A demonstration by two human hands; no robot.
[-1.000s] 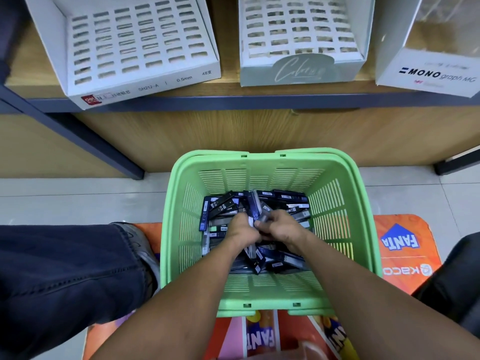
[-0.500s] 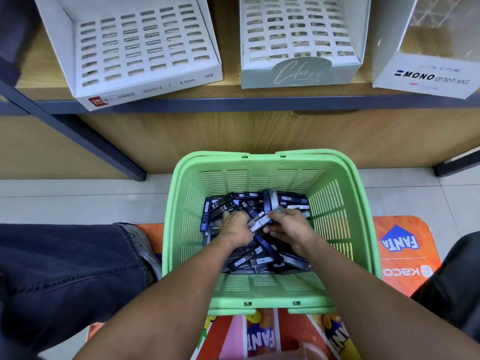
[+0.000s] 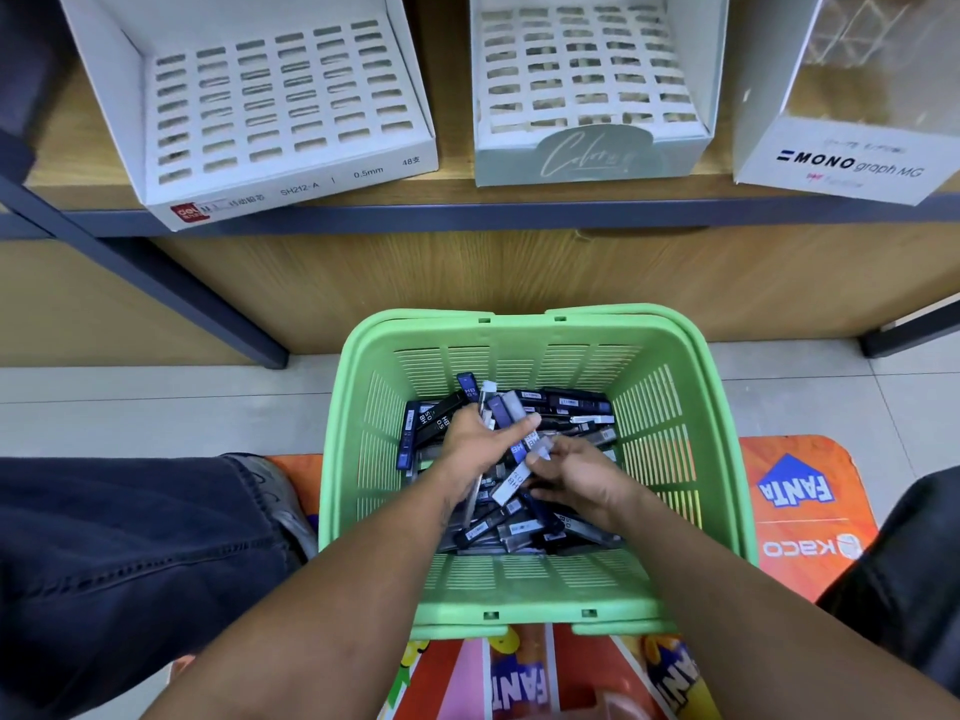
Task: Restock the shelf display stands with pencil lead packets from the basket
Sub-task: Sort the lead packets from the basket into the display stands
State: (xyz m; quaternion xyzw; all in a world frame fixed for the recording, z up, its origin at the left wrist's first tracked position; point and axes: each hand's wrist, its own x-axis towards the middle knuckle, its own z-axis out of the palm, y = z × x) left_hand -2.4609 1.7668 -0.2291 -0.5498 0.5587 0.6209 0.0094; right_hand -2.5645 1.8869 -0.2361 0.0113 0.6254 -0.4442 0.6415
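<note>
Two hands inside one green basket [image 3: 535, 584]: left hand [image 3: 480, 449] grasps several pencil lead packets [image 3: 498, 407]; right hand [image 3: 582, 475] pinches one packet [image 3: 511, 485]. Many more lie loose below. Three white display stands: left [image 3: 270, 106], middle [image 3: 587, 85], right [image 3: 852, 153]

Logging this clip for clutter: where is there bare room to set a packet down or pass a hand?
Free: the slots of the left stand and middle stand, all unfilled; the shelf strip between them; the floor tiles left of the basket. Crowded: the basket's bottom, heaped with packets, where both hands hold some.
</note>
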